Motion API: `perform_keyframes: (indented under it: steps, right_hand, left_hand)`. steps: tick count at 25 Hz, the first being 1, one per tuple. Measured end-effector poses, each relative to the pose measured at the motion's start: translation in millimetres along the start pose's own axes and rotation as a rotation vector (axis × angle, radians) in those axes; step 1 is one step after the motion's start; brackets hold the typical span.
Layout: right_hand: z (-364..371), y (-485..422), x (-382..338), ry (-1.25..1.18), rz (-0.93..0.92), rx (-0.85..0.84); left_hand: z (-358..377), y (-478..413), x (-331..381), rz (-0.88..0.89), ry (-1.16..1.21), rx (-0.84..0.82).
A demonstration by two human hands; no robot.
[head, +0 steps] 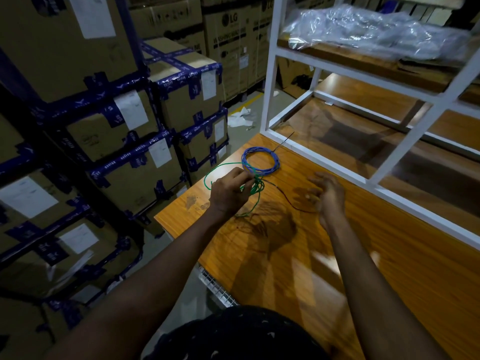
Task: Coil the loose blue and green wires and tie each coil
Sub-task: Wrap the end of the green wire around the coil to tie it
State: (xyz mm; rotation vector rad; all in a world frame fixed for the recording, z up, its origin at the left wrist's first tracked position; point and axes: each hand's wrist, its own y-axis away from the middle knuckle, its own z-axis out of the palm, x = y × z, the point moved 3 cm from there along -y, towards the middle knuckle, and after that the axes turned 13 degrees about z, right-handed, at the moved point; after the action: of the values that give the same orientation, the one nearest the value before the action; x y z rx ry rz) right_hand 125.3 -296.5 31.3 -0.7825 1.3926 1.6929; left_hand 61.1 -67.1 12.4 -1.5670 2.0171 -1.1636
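Observation:
A blue wire (270,155) lies coiled in a ring on the wooden table (389,255), near its far left corner. A thin dark tie sticks out from the ring's far side. The green wire (215,169) loops loosely off the table's left edge and bunches under my left hand (230,192), whose fingers pinch it just in front of the blue coil. A thin dark wire (288,201) runs along the table from the green bunch towards my right hand (328,196). That hand is blurred, fingers curled and apart, beside the dark wire's end.
A white metal shelf frame (270,74) stands on the table's far side, with clear plastic wrap (368,32) on its upper shelf. Stacked cardboard boxes (130,157) with blue tape fill the left. Crumpled paper (241,116) lies on the floor.

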Motion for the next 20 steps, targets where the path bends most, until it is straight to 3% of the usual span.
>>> perform_keyframes:
  steps: [3, 5, 9, 13, 16, 18, 20]
  right_hand:
    - [-7, -28, 22, 0.482, -0.058, -0.059]
    - [5, -32, 30, 0.662, -0.099, -0.202]
    - [29, -34, 35, 0.811, -0.202, -0.373]
    - [30, -42, 47, 0.972, -0.166, -0.268]
    - [19, -51, 65, 1.159, -0.159, 0.003]
    - [6, -60, 83, 1.202, -0.108, 0.193]
    - [-5, -65, 96, 1.147, -0.067, 0.275]
  left_hand:
    - [0, -10, -4, -0.134, 0.131, -0.003]
    - [6, -15, -7, -0.38, 0.353, -0.051]
    - [14, -23, 12, -0.678, 0.893, -0.14]
    - [32, -9, 13, -0.874, 0.942, -0.271]
    - [47, 8, 12, -0.748, 0.584, -0.4]
    - [55, 27, 21, -0.427, 0.248, -0.563]
    - [59, 55, 34, -0.118, 0.077, -0.662]
